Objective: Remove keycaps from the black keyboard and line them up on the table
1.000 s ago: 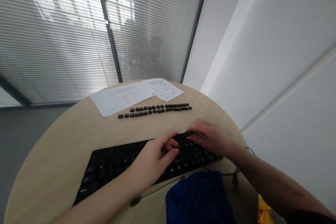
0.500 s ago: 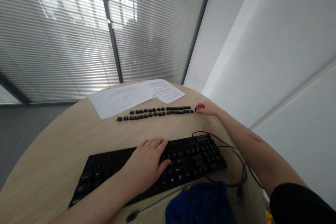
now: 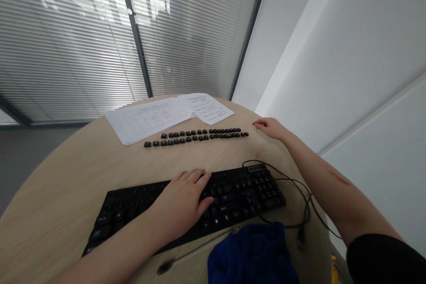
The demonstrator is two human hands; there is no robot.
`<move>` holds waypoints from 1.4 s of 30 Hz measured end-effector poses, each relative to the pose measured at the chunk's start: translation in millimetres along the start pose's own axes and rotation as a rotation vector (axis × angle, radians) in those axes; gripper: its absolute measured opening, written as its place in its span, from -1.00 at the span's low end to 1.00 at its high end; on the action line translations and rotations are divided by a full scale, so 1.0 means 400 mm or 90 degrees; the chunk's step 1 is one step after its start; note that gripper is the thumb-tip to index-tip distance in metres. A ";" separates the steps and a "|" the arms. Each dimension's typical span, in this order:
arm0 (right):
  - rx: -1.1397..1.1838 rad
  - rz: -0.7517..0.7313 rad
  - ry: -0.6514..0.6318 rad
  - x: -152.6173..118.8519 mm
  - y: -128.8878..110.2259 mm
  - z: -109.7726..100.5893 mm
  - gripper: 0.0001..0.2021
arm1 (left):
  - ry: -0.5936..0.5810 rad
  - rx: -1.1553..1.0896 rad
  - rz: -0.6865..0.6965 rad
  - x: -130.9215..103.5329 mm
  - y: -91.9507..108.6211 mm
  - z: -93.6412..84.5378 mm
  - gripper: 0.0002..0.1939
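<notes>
My left hand [image 3: 186, 199] lies flat across the middle of a black keyboard [image 3: 229, 197], fingers stretched out and thumb apart. Bare spots show among the keyboard's keys. Beyond it, two rows of loose black keycaps [image 3: 188, 139] run across the table. Just past the right end of these rows, my right hand [image 3: 268, 127] hovers over or rests on the table top; which one I cannot tell. Its fingers are slightly curled and apart, and nothing shows between them. The last keycap [image 3: 246, 134] of the nearer row sits a little left of its fingertips.
Printed papers [image 3: 149, 117] lie at the table's far side. A blue cloth [image 3: 251, 255] is at the front edge, beside a thin brush-like tool [image 3: 196, 250]. The keyboard's black cable [image 3: 304, 213] loops on the right. A white wall [image 3: 372, 75] rises close to the right edge.
My right hand has let go of the keycap at the end of the nearer row and drawn slightly up and right. My left hand stays on the keyboard. The view has shifted a little.
</notes>
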State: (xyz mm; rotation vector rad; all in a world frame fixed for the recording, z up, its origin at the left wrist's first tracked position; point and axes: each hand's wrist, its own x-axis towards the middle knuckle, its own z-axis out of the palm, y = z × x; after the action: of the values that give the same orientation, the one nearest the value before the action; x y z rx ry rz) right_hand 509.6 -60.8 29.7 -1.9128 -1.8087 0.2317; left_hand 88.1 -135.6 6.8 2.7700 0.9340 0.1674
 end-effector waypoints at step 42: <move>0.011 0.067 0.064 -0.377 -0.234 0.062 -0.53 | 0.028 0.023 0.032 -0.005 -0.004 0.029 -0.32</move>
State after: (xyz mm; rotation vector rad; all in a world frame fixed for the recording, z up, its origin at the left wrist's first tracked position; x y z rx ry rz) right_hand 399.5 -201.8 19.6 -1.9735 -1.6390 0.1832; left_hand 87.7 -137.4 -4.8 2.8353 0.8876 0.2230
